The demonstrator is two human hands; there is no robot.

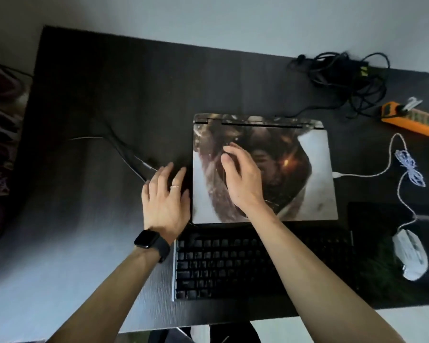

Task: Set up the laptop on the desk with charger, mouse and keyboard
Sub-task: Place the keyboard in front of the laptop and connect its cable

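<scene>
Through the head camera I see both hands out over the dark wood-grain desk [84,100], and neither grips anything. My left hand [165,196] has its fingers straight and slightly spread, palm down, just beside the left edge of the closed laptop with a printed brown-and-white picture on its lid [307,169]. A thin ring [175,186] sits on one finger and a black square smartwatch [149,240] on that wrist.

My right hand [240,177] hangs over the left half of the lid with its fingers loosely bent. The frame is soft there, so I cannot tell whether the fingertips actually touch the lid.

Just ahead of the left fingertips, thin black cables [124,149] run away across the desk. Under both forearms, just nearer me than the laptop, lies the black keyboard with a silver side edge [221,266].

Well to the right of my right hand, the white mouse [410,256] rests on a dark rectangular mouse pad [372,243]. Its white braided cord [406,167], partly bundled, loops up and back to the laptop's right edge.

Farther out beyond the right hand, the black charger with its tangled cord [344,75] lies at the desk's far edge, beside an orange power strip [416,120].
</scene>
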